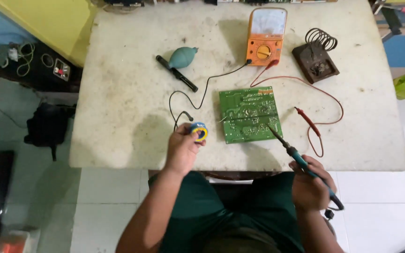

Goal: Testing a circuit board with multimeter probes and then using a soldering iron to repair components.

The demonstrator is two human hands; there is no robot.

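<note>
- Stained white table (118,93) carries a green circuit board (249,115), lying flat.
- My left hand (182,149) pinches a light solder spool (199,131) by its rim.
- My right hand (309,187) grips the soldering iron (292,152) by its handle, tip on the fragile board.

Dark green clothing, bare forearms

I'm at a stained white bench (118,93) on pale tiled floor (108,197), yellow panel (48,23) upper left, black bag (48,126) beside it.

Pale meter face (268,21) — table's far edge
</note>
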